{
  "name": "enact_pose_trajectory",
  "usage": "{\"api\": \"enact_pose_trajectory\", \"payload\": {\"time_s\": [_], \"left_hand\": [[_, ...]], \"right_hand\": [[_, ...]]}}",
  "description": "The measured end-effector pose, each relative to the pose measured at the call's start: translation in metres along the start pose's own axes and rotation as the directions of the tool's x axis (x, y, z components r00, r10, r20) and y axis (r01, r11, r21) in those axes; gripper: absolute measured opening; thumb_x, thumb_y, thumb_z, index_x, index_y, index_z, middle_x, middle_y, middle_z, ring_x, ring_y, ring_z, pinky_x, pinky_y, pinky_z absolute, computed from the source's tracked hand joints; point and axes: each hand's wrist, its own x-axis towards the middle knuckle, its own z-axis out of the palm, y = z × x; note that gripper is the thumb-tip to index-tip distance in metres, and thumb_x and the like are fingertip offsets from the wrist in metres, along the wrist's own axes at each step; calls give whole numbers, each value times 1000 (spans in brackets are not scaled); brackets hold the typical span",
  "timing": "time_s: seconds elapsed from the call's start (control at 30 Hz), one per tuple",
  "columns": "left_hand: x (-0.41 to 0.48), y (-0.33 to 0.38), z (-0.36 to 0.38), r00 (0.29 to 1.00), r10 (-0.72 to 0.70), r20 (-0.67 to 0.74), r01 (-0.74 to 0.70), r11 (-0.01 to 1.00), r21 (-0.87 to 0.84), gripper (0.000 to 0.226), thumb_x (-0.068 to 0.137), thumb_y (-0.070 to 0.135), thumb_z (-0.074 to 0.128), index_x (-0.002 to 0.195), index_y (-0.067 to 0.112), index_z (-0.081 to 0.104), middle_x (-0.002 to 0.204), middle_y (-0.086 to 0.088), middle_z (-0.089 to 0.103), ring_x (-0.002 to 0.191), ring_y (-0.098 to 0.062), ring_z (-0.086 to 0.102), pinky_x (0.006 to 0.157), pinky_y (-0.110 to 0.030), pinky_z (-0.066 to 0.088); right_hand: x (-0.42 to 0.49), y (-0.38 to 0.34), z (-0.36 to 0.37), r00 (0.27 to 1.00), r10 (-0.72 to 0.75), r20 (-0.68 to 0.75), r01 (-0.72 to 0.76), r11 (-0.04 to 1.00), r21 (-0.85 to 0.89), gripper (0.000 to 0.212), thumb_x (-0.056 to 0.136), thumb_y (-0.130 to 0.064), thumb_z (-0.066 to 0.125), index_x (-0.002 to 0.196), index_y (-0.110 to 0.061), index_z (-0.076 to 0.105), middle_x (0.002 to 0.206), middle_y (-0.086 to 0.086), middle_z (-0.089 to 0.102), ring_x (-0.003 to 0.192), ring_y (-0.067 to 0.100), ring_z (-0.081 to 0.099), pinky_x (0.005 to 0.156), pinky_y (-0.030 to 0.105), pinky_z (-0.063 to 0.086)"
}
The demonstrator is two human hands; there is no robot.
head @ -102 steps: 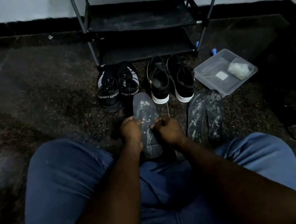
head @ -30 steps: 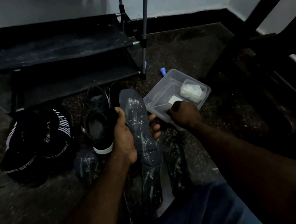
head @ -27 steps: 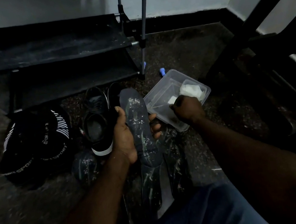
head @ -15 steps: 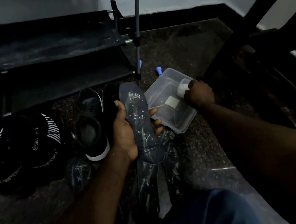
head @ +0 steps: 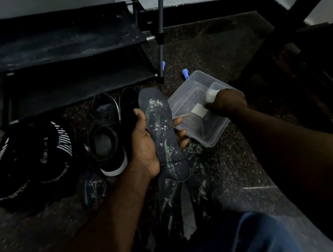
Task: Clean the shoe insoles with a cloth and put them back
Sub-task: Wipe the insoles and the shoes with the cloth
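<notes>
My left hand [head: 144,143] grips a dark insole [head: 160,126] speckled with white dust, held upright above the floor. My right hand [head: 224,101] is inside a clear plastic container [head: 209,135] to the right, its fingers closed on a white cloth [head: 210,95]. A small white square [head: 198,110] lies on the container's bottom beside that hand. More dusty insoles [head: 175,200] lie on the floor below the held one, and another insole [head: 92,188] lies to the left.
A black sneaker pair with white soles [head: 108,137] stands left of the held insole. A black pair marked SPORT [head: 35,162] lies further left. A black shoe rack [head: 56,55] stands behind. A small blue object [head: 185,74] lies by the container. My jeans-clad knee [head: 250,239] is lower right.
My left hand lifted one insole off the floor and holds it up. My right hand reached across the container to its far corner and closed on the white cloth.
</notes>
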Motion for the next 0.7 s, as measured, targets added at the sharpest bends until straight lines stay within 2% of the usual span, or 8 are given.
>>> {"api": "enact_pose_trajectory", "payload": {"time_s": [0.1,0.27,0.43,0.5,0.57,0.7], "left_hand": [[-2,0,0,1000,5,1,-5,1000,-5,91,91,84,31,132,10,64,119,-17,69,88,-32,68,81,-48,58],[-6,1,1,1000,13,-21,-13,1000,-2,91,90,84,32,129,9,67,121,-17,69,88,-33,67,81,-48,59],[-12,3,7,1000,4,-15,-3,999,40,94,89,85,30,104,7,81,112,-15,71,89,-30,66,83,-46,57],[-15,3,10,1000,4,-19,-4,999,38,94,89,85,32,105,6,80,112,-15,71,89,-30,66,82,-46,57],[-20,3,14,999,18,-28,-17,999,27,94,89,84,34,117,5,75,116,-16,70,88,-30,66,81,-47,58],[-34,5,22,997,54,-54,-51,997,56,98,90,84,32,138,3,59,122,-19,68,88,-31,67,77,-46,60]], "right_hand": [[-3,3,1,998,-8,-66,12,998,55,58,95,-55,63,125,-6,66,126,17,66,119,35,60,94,39,47],[-19,5,1,955,73,-289,-13,979,204,56,95,-56,58,121,-7,70,126,17,64,112,36,63,87,37,49],[-44,-4,-5,855,63,-515,170,904,393,36,90,-40,72,115,-13,74,117,10,70,104,30,67,89,40,54],[-51,-9,-7,855,151,-496,156,838,524,30,85,-36,77,108,-18,76,111,4,72,100,24,69,91,38,54],[-60,-15,-11,862,217,-458,142,765,628,20,83,-33,79,99,-23,76,102,-3,74,94,17,70,90,37,56],[-87,-30,-20,884,227,-408,169,660,732,9,84,-25,80,90,-20,74,86,-10,71,85,10,68,85,30,54]]}}
